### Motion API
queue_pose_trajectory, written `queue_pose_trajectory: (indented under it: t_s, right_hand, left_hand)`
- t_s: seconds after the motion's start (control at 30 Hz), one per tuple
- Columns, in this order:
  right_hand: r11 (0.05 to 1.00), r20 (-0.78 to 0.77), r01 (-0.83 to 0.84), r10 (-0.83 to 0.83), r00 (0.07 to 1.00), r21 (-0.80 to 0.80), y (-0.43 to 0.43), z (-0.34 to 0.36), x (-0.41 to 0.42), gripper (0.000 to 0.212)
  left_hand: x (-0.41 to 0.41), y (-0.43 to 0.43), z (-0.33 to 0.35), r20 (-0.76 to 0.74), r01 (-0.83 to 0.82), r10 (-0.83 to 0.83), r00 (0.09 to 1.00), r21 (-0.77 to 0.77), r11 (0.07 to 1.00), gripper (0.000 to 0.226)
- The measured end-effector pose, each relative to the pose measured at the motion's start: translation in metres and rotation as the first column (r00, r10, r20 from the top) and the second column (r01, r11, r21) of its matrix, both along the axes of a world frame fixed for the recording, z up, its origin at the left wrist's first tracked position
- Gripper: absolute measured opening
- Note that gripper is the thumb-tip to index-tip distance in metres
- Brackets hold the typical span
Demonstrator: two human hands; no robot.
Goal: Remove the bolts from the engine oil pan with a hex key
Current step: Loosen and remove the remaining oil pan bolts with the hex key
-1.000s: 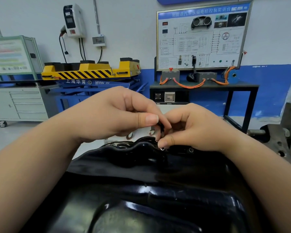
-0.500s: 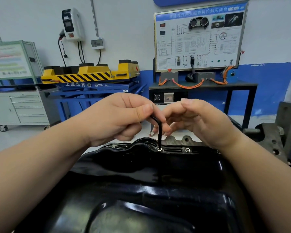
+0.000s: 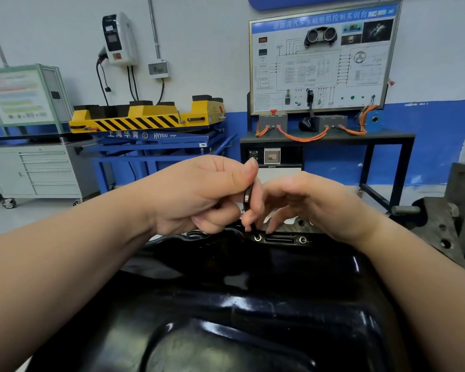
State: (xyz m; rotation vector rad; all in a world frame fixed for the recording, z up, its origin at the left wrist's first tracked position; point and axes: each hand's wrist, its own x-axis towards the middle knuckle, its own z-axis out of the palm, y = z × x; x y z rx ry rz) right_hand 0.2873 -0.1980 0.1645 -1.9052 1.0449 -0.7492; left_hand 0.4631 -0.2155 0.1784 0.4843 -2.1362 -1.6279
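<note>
Left hand (image 3: 199, 194): grip pinched on the hex key (image 3: 247, 197), tip seated in a bolt (image 3: 257, 238) just below, on the oil pan (image 3: 226, 291) rim. Right hand (image 3: 306, 205) beside the shaft; grip unclear. Second bolt (image 3: 302, 239) right of it is untouched, so most work likely remains.

Both forearms reach forward, the hands meeting at centre. Left hand (image 3: 207, 194), fingers curled, pinches the hex key (image 3: 247, 196) under the thumb. Right hand (image 3: 314, 205), fingers loosely bent downward, touches its lower shaft.

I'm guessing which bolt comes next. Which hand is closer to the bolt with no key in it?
Right. The right hand is just above that bolt; the left hand pinches the hex key further left.
</note>
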Motion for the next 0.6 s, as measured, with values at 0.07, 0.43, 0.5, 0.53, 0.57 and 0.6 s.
queue_pose_trajectory:
  t_s: [0.07,0.43,0.5,0.53,0.57,0.6]
  right_hand:
    - [0.999,-0.034,-0.03,0.03,0.999,0.016,0.002,0.0,0.001,0.031]
    - [0.983,0.057,-0.042,0.053,0.997,-0.181,-0.011,-0.017,-0.011,0.05]
    - [0.98,0.055,-0.055,0.066,0.996,-0.192,-0.01,-0.016,-0.013,0.049]
    - [0.98,0.053,-0.054,0.065,0.996,-0.193,-0.01,-0.016,-0.014,0.048]
    - [0.98,0.053,-0.049,0.06,0.997,-0.191,-0.011,-0.016,-0.014,0.045]
    - [0.981,0.051,-0.039,0.05,0.997,-0.19,-0.011,-0.017,-0.013,0.04]
  left_hand:
    - [-0.002,0.002,0.002,0.03,-0.02,0.02,0.999,0.012,1.0,0.039]
    - [-0.009,0.017,0.006,0.122,-0.126,0.131,0.984,-0.049,0.991,0.043]
    - [-0.009,0.019,0.007,0.141,-0.129,0.136,0.981,-0.059,0.99,0.044]
    - [-0.01,0.019,0.008,0.151,-0.126,0.134,0.979,-0.063,0.99,0.044]
    - [-0.01,0.019,0.009,0.158,-0.121,0.129,0.979,-0.063,0.991,0.044]
    - [-0.01,0.019,0.009,0.166,-0.112,0.121,0.979,-0.061,0.992,0.044]
